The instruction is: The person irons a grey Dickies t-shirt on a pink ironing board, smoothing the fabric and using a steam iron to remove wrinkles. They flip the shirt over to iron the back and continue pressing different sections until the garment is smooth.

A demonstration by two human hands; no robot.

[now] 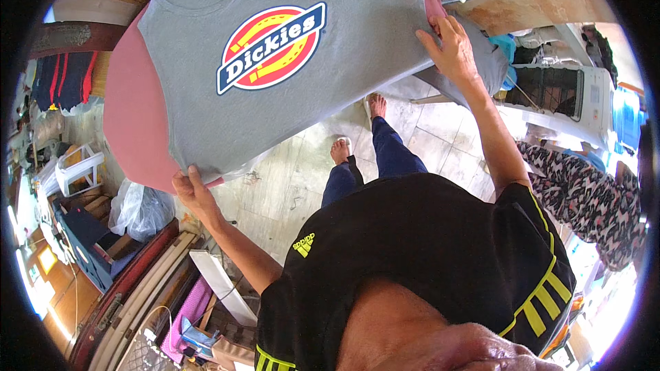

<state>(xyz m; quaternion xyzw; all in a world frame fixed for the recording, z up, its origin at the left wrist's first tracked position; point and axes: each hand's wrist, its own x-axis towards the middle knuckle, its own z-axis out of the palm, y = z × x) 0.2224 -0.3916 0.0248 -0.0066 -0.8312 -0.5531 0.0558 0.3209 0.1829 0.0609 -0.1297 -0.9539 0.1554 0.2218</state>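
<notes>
Firstly: one grey crew-neck shirt (371, 41), spread printed side up from nine to one o'clock (the wearer's dial, twelve straight ahead), over one pink padded board (130, 117). Neckline toward eleven; near edge seemingly overhanging the board.

Printed emblem (269, 48), at eleven: red-and-yellow oval crossed by a slanting dark-blue band, lying largely smooth.

Left hand (196, 194), between eight and nine: thumb and fingertips closed on the shirt's near-left corner.

Right hand (450, 48), between one and two: thumb and forefinger parted, touching the shirt's right-hand edge; from where I stand, I cannot tell whether cloth is nipped between them.

Surroundings: clear plastic bag (141, 209), half past eight; white plastic stool (79, 168), nine; white-cased appliance (595, 99), half past two; black, pink and white patterned fabric (577, 196), just past three.

Hazards, in my judgement: uneven tension between the hands could skew the emblem or pucker the cloth; a loosened left pinch could let that corner curl under; the overhanging edge's own weight could drag the shirt off the board, toward six, were both hands lifted.
</notes>
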